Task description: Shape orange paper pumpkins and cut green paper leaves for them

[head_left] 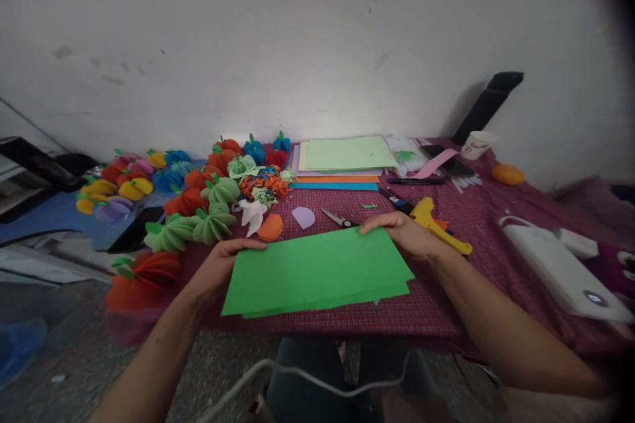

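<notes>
A folded green paper sheet (317,271) lies in front of me on the red checked tablecloth (436,297). My left hand (221,261) grips its left edge, thumb on top. My right hand (404,232) pinches its far right corner. Both hands are closed on the sheet. Scissors (337,218) lie just beyond the sheet's far edge, beside a pale purple paper half-circle (303,217) and an orange paper piece (270,227).
Several paper pumpkins (198,211) in orange, green, yellow and blue crowd the left. A stack of coloured paper (342,158) sits at the back. A yellow glue gun (436,221), markers (414,181), paper cup (477,143) and white power bank (560,271) lie right.
</notes>
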The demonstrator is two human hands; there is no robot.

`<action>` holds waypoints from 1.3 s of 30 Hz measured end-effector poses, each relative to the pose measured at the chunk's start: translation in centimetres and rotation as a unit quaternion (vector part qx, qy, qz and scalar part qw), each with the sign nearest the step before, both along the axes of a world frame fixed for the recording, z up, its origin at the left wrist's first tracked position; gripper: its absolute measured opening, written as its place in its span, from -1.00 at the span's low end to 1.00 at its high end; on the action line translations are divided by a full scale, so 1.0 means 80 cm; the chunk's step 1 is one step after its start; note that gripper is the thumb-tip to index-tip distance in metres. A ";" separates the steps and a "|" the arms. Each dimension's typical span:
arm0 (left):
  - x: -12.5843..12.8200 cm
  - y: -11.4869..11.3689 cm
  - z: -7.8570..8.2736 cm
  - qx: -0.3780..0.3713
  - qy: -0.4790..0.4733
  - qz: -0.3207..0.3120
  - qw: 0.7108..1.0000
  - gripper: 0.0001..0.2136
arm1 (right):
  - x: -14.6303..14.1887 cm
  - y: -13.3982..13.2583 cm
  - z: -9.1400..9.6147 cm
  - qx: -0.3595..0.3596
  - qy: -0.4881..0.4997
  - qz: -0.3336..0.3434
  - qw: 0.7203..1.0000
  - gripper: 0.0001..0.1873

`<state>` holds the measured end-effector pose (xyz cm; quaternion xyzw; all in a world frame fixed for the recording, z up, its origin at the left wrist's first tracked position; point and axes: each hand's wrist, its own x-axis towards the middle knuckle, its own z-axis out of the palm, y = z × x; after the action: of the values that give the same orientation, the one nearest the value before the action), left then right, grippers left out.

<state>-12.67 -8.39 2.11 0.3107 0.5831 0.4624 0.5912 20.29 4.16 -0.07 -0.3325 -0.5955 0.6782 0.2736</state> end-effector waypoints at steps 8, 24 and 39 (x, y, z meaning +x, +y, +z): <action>-0.007 0.002 -0.011 0.038 0.018 -0.020 0.999 -0.83 | 0.002 0.003 -0.001 0.083 -0.003 0.061 0.995 -0.84; -0.035 -0.005 -0.028 0.124 0.151 -0.121 0.973 -0.86 | 0.000 0.001 -0.005 0.182 -0.063 0.158 0.968 -0.72; -0.053 -0.008 -0.041 0.161 0.257 -0.187 0.934 -0.83 | -0.004 -0.004 -0.002 0.288 -0.110 0.210 0.928 -0.57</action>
<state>-16.90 -9.06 -1.21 0.6133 0.5643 0.3361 0.4388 19.98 3.80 -0.24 -0.1793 -0.8479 0.4783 0.1422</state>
